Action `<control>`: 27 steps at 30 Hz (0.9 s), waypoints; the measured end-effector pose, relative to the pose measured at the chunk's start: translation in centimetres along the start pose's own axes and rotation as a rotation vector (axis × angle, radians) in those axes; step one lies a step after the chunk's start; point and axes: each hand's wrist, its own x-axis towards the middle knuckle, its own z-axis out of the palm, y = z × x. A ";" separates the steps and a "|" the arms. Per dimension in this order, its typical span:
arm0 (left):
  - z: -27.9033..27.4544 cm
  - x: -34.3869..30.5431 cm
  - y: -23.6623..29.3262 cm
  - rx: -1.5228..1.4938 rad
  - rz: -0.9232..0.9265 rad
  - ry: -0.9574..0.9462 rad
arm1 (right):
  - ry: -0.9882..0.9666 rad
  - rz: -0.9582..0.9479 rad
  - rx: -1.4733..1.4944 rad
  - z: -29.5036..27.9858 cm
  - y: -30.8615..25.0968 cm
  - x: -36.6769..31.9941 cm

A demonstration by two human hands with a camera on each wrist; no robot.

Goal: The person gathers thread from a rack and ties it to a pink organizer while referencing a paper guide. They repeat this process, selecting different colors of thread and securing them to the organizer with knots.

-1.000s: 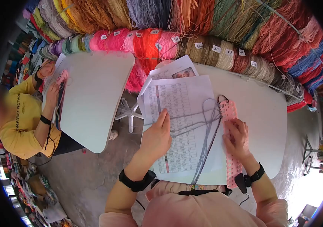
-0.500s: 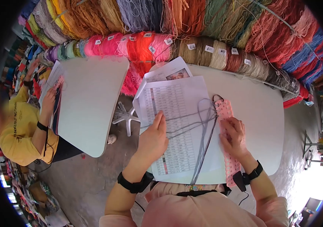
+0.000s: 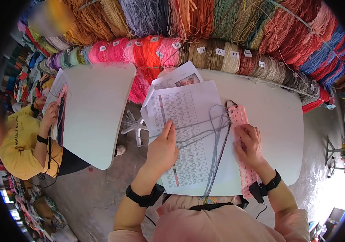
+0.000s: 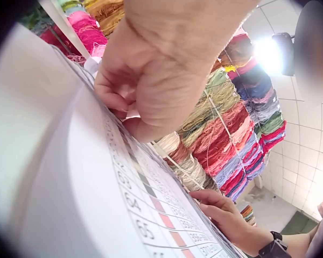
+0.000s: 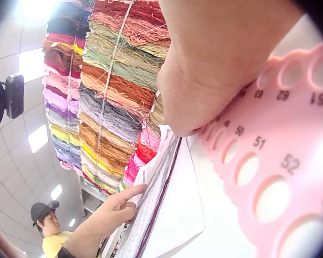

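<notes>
left hand point(image 3: 162, 147) loose, index on chart point(image 3: 194, 161), prob marking a row | right hand point(image 3: 250, 147) unclenched, prob steadying pink board point(image 3: 239, 115) by near edge of table point(image 3: 279, 105)

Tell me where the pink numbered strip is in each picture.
Head: pink strip right of centre, partly covered by the right hand.
Left wrist: can't make it out.
Right wrist: large, along the right side.
Shared landmark: hanging yarn, in all three.

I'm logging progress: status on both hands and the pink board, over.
Left hand pointing on the printed chart. Right hand rests on the pink numbered board. Gray threads lie across part of the chart.
</notes>
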 end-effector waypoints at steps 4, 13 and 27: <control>-0.1 0.0 0.0 -0.002 -0.012 -0.015 | 0.005 -0.003 -0.007 0.1 0.0 0.0; -0.3 -0.3 0.2 -0.045 -0.061 -0.083 | -0.071 0.013 -0.022 -0.1 -0.1 -0.5; -13.9 8.1 -7.2 -0.062 0.414 -0.267 | -0.276 -0.012 -0.201 -0.2 -0.6 -1.0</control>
